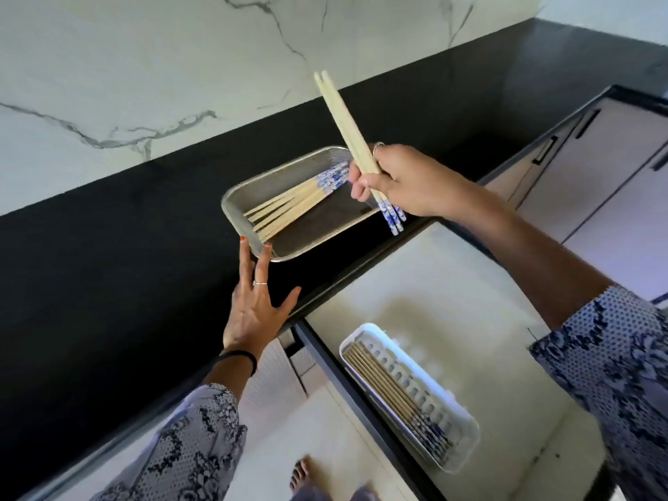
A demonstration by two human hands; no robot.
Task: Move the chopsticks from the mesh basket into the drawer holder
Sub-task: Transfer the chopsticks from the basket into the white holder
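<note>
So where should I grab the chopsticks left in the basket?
Take the chopsticks in the mesh basket by their blue patterned ends. Those ends lie bunched together and propped up near the basket's right rim, while the plain tips fan apart lower down. Come from above and the right, where the right hand already is.

black counter, marble wall

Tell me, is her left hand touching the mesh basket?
Touching: the head view shows the left hand with straight fingertips on the mesh basket rim.
</note>
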